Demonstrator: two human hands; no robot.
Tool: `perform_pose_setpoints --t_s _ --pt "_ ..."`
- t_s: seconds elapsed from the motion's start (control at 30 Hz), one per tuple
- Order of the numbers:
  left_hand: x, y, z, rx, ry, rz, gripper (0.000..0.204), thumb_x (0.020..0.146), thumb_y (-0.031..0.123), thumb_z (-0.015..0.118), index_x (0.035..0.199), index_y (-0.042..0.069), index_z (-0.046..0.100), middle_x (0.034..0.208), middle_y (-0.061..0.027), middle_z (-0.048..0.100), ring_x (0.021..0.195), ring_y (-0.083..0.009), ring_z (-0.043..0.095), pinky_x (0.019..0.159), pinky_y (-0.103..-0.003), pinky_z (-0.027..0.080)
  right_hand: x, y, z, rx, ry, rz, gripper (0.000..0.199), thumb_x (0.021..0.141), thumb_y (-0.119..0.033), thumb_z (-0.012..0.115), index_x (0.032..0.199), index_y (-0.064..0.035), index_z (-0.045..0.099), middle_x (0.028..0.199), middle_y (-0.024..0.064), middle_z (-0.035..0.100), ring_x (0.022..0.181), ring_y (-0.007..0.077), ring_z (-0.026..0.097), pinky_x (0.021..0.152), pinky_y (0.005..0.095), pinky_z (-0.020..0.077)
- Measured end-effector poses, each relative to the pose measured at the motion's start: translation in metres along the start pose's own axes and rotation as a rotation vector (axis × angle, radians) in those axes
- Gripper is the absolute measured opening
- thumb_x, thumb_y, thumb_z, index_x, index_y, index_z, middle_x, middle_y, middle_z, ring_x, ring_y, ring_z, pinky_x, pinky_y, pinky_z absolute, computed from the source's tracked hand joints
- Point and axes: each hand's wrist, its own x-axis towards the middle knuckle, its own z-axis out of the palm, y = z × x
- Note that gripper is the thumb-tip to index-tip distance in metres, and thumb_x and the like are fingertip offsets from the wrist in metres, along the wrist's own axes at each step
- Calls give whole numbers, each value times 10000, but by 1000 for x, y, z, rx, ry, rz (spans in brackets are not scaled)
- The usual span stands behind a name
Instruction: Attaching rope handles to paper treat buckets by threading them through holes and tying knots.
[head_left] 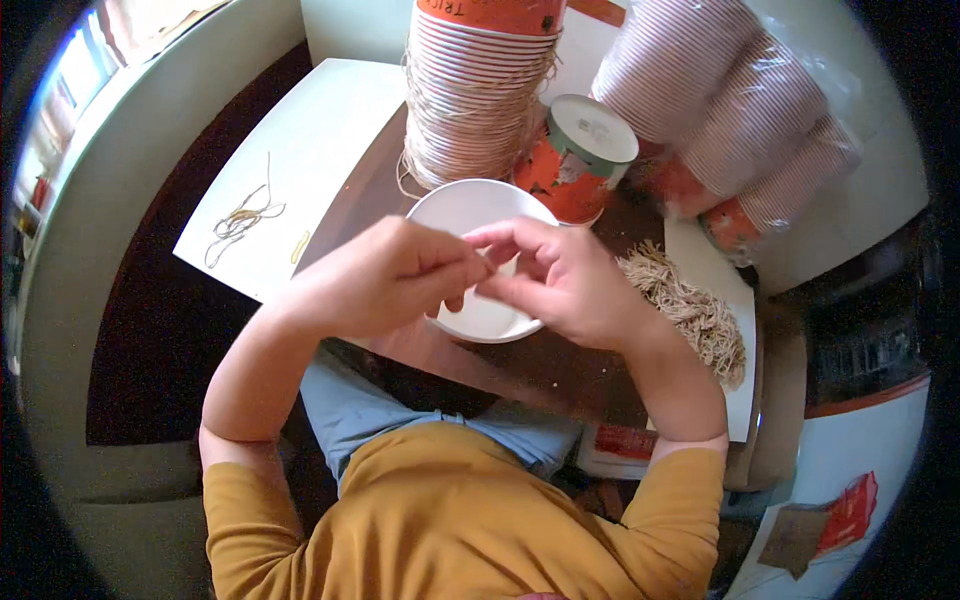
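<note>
A white round tub [452,207] stands in front of me on the brown tabletop, its open mouth facing up. Over that mouth my left hand [415,275] and my right hand [570,280] meet at the fingertips. Both hands are closed in a pinch, slightly smeared by motion. Whatever lies between the fingers is too small or too hidden to make out. To the right of my right hand lies a heap of beige cords [690,315] on a white sheet.
Behind the tub rises a tall stack of nested tubs [480,110] with cords hanging round it. Beside it an orange and green tub [568,178] stands upside down. Plastic-wrapped tub stacks [745,105] lie back right. A loose cord [240,225] rests on the left white board [335,120].
</note>
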Motion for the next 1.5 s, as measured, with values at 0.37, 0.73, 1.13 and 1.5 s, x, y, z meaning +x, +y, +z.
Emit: perform_pose_setpoints --t_s 0.37,0.73,1.13,1.5 --pt "-51 -32 30 400 564 256 242 727 -12 718 954 40 655 778 -56 569 626 -145 573 563 -286 498 18 31 -23 -275 -241 -94 109 811 -87 697 868 6 700 739 63 634 701 121 594 634 269 466" --pt "-43 -77 99 322 872 357 250 710 45 789 892 31 618 820 -84 605 656 -189 611 566 -292 518 51 42 -7 -284 -552 -116 113 788 -89 701 869 -10 708 756 82 635 745 183 604 696 301 477" --pt "-37 -80 102 337 916 369 237 725 52 767 922 33 635 852 -98 646 719 -236 640 623 -316 535 51 35 7 -390 -526 -309 107 754 -51 703 856 -19 701 751 99 618 729 238 612 672 324 485" --pt "-41 -74 104 431 877 307 190 733 36 737 900 35 648 861 -115 665 750 -257 667 648 -328 556 30 15 19 -652 -439 -295 124 795 -92 570 825 -26 671 822 176 633 824 361 622 751 452 495"
